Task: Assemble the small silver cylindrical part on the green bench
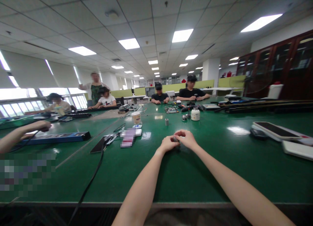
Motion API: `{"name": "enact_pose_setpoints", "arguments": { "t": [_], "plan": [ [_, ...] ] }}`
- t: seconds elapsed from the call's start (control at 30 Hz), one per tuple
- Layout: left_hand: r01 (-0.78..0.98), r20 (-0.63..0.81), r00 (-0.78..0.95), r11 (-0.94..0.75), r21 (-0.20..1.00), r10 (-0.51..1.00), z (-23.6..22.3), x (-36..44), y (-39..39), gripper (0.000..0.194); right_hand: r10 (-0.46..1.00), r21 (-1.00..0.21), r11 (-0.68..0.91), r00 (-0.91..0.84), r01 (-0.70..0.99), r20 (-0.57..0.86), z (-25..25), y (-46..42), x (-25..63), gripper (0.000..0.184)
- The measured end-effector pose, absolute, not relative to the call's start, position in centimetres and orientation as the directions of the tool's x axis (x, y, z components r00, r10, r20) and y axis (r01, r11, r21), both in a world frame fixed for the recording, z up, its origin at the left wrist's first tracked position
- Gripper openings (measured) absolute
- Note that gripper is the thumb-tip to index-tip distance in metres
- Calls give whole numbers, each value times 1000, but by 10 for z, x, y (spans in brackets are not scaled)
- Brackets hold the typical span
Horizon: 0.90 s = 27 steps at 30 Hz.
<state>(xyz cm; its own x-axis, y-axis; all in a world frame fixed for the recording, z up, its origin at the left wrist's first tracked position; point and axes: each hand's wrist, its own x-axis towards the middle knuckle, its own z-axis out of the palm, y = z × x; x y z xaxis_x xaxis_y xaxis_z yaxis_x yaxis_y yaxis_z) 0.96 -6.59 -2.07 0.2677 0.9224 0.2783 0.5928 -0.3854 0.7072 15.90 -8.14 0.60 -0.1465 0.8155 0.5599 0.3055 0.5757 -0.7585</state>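
My left hand (168, 143) and my right hand (187, 139) meet over the green table. Their fingers are closed around a small grey metal piece (176, 139), mostly hidden by the fingertips; its exact kind I cannot make out. Just beyond them a small grey metal cylinder (166, 122) stands upright on the tabletop. Further off to the right are a round white jar (195, 114) and some small dark metal parts (185, 117).
A paper cup (136, 118), a blurred phone-like object (128, 137) and a black cable (97, 169) lie to my left. A co-worker's hand (40, 125) is above a blue power strip (56, 138). White flat devices (276, 130) lie right. Several people sit across the table (207, 173).
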Motion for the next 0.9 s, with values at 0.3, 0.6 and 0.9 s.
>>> {"name": "enact_pose_setpoints", "arguments": {
  "t": [0.3, 0.6, 0.9],
  "plan": [
    [569, 275, 274, -386, 726, 922, -20, 11, -67, 26, 842, -772, 534, -130, 344, 524, 7, -78, 165, 16],
    [574, 273, 276, -386, 722, 922, -17, 10, -69, 25, 843, -761, 529, -130, 374, 522, 8, -76, 169, 18],
    [587, 268, 267, -377, 717, 926, -17, 10, -69, 33, 821, -763, 571, -183, 303, 541, 7, -78, 165, 19]
  ]
}}
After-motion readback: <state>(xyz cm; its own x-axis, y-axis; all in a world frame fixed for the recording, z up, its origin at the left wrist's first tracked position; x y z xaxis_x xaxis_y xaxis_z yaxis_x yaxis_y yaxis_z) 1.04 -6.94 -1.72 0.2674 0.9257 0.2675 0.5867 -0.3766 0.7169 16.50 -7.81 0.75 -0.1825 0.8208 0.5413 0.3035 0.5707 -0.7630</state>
